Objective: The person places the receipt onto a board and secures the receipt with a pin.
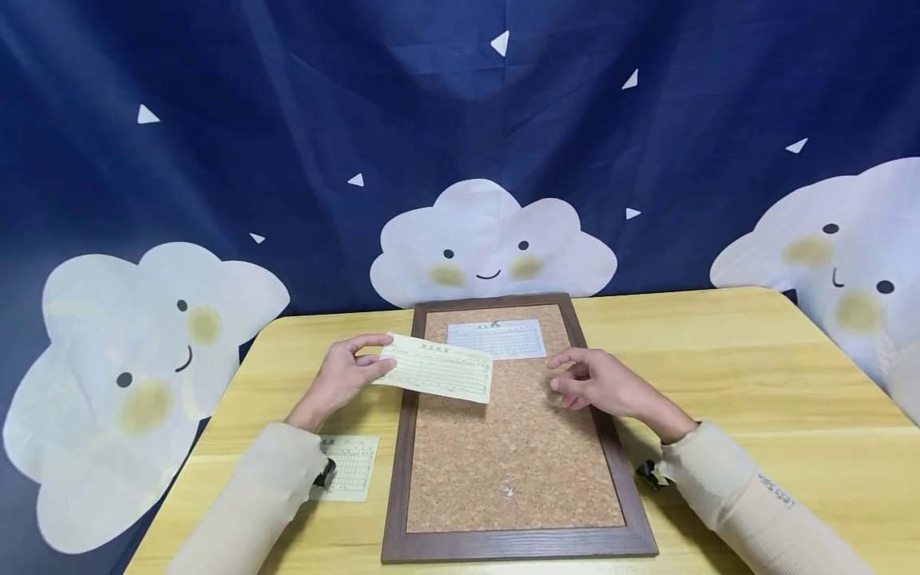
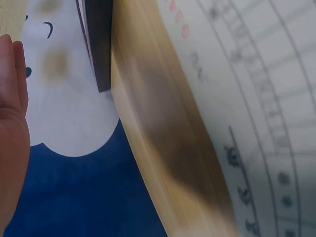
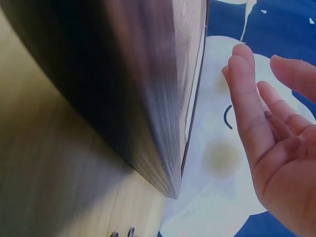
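In the head view my left hand [image 1: 343, 375] pinches the left end of a pale yellow printed form slip [image 1: 438, 367], with the thumb on the near side. The slip hangs tilted over the left part of a cork board [image 1: 503, 447] with a dark brown frame. My right hand [image 1: 600, 383] hovers above the board's right edge, fingers loosely bent, with nothing seen between thumb and index finger. In the right wrist view, the fingers [image 3: 247, 108] are apart from the frame. A whitish form slip [image 1: 503, 339] lies at the board's far end, with a small dark thing at its top edge.
Another yellowish form slip [image 1: 348, 467] lies on the wooden table [image 1: 719, 359] left of the board, partly under my left sleeve. A small shiny spot [image 1: 507, 492] shows on the near cork. Behind the table hangs a dark blue cloth [image 1: 460, 96] with printed clouds.
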Available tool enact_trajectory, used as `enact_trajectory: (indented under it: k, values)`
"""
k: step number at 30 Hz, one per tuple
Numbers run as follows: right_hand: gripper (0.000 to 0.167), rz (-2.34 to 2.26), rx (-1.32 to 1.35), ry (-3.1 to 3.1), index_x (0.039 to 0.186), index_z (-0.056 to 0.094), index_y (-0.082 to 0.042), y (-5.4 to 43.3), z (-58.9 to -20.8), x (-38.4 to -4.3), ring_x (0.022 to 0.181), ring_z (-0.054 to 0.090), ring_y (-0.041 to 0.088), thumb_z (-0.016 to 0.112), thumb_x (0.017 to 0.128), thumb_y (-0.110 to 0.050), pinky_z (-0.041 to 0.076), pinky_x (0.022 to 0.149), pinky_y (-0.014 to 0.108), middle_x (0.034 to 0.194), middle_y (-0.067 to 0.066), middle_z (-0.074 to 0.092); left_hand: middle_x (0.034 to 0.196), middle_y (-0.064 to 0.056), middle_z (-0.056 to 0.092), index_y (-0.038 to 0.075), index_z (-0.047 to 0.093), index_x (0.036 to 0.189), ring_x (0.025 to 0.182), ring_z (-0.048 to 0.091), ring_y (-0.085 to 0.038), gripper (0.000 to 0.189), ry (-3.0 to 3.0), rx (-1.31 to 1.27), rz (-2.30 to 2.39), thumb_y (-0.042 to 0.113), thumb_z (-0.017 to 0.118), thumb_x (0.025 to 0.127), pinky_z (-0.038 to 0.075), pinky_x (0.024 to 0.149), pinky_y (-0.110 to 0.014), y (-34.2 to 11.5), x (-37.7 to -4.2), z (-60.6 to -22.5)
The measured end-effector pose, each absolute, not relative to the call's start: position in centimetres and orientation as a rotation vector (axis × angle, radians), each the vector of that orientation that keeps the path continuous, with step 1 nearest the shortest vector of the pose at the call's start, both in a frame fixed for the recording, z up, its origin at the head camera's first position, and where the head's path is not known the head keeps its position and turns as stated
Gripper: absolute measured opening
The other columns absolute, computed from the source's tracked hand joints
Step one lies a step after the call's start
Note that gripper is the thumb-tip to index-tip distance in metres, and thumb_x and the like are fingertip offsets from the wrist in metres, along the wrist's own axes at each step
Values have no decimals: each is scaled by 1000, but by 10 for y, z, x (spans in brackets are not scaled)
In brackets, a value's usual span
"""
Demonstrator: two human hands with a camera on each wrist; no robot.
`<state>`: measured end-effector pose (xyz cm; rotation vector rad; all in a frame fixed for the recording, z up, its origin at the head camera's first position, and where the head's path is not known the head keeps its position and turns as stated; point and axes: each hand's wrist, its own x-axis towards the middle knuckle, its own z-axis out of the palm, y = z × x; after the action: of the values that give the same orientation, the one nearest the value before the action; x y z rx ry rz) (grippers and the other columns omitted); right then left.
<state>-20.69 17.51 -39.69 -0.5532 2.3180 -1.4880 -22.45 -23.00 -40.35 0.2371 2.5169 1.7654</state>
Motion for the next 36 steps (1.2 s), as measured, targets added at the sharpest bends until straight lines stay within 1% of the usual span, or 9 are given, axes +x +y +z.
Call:
enact_trajectory:
  k: [5,9,15,17,22,27,32,34,36]
  values:
    - [34,-1479,-550,2313,124,54,12,174,-399,-210,78,70,32,63,98,-6,59,69,39,95,23,71,119,-25,66,-3,62,129,98,71,-21,44,2519,240,1768,9,75,90,57,75,-26,-224,-223,-404]
    - [36,-1488,-560,2286,126,53,13,171,-398,-210,80,71,33,63,98,-8,59,70,40,98,24,70,114,-24,68,-3,62,129,92,72,-16,43,2502,235,1794,8,75,89,57,72,-26,-218,-222,-404]
    - [37,-1513,-557,2238,127,52,14,167,-395,-210,81,71,36,63,99,-8,59,71,43,102,27,69,128,-22,62,-3,64,127,97,71,-19,42,2497,240,1818,7,75,89,57,72,-26,-208,-222,-402]
    - [37,-1514,-563,2232,127,52,15,166,-394,-209,82,71,37,63,99,-8,59,71,43,104,28,68,129,-22,62,-2,64,127,98,70,-20,41,2498,243,1819,7,75,89,56,72,-26,-206,-222,-402]
    - [38,-1515,-575,2209,126,52,15,164,-392,-209,83,70,38,63,99,-8,59,72,45,106,30,67,126,-23,64,-2,65,126,99,70,-22,40,2494,247,1830,9,76,89,56,72,-25,-200,-221,-402]
    - [37,-1519,-591,2195,125,53,15,162,-393,-210,81,70,37,64,98,-8,59,70,45,106,29,67,118,-22,68,0,65,125,96,71,-19,39,2498,247,1831,10,76,89,55,72,-24,-195,-220,-400]
    - [35,-1508,-630,2205,123,55,14,160,-393,-210,77,68,37,65,97,-8,59,64,41,104,28,67,98,-19,73,0,65,125,85,71,-14,39,2476,243,1855,9,76,89,54,69,-24,-190,-219,-399]
    - [33,-1504,-647,2204,121,56,13,158,-393,-210,75,67,35,65,97,-7,58,62,38,103,28,68,94,-19,74,0,65,124,83,71,-14,38,2466,237,1862,8,75,89,54,70,-24,-188,-219,-399]
    - [30,-1507,-657,2197,120,58,12,157,-393,-210,73,66,31,65,97,-6,57,60,35,102,27,68,99,-18,73,-1,65,124,86,71,-14,38,2462,237,1861,9,76,89,55,71,-25,-186,-219,-398]
